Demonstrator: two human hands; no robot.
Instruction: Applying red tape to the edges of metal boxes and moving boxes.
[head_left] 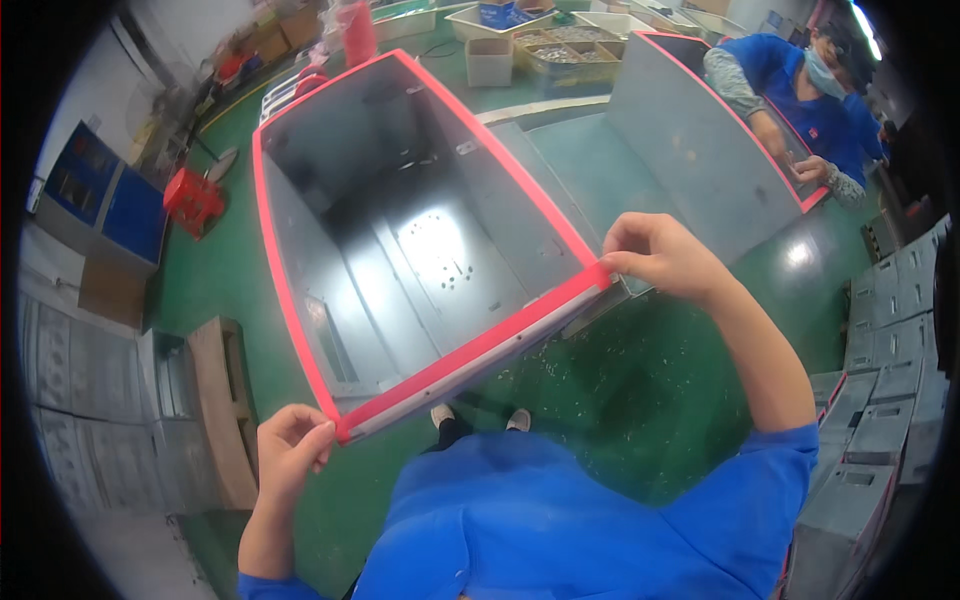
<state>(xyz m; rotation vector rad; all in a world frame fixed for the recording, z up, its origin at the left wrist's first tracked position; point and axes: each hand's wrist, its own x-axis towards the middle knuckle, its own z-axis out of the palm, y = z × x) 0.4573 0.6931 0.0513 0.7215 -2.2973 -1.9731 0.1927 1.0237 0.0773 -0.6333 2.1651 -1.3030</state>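
Observation:
A large open grey metal cabinet box [420, 260] stands in front of me, its rim lined with a red strip [470, 355]. My left hand [292, 448] pinches the strip at the near left corner of the rim. At the near right corner, my right hand [662, 255] pinches the same strip with thumb and fingers. The inside of the box shows a back panel with small holes and brackets. My blue shirt and white shoes are visible below the box.
Another person in blue [800, 95] works on a second grey red-rimmed box [700, 140] at the upper right. Grey metal parts [880, 420] are stacked at the right. Trays and cardboard boxes [540, 45] sit at the top, a red stool [195, 200] and wooden pallet [225, 410] at the left.

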